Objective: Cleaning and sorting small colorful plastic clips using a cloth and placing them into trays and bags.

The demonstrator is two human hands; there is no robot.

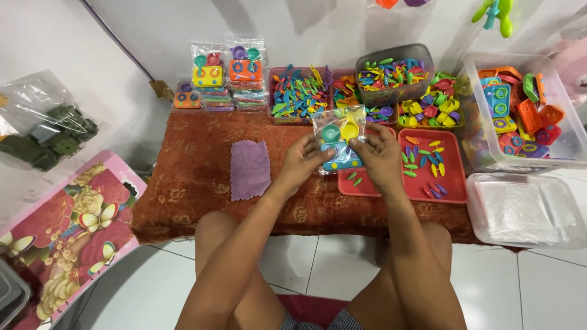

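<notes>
Both hands up over the desk (202,177): left hand (302,162) and right hand (380,156) pinch a clear toy bag (338,137) above the red tray (449,183). Its mouth looks open, hard to tell; tilt it and pieces may spill.

Both your hands meet over the red tray (452,183). Your left hand (301,162) and right hand (380,154) pinch a clear plastic bag (338,139) between them; the bag holds small toy dishes, green, yellow and blue. Loose coloured toy spoons (422,160) lie in the tray, just right of your right hand. A purple cloth (249,169) lies flat on the patterned red mat (183,183), left of the tray. Sealed toy packs (227,76) stand behind the cloth, far left of the tray.
</notes>
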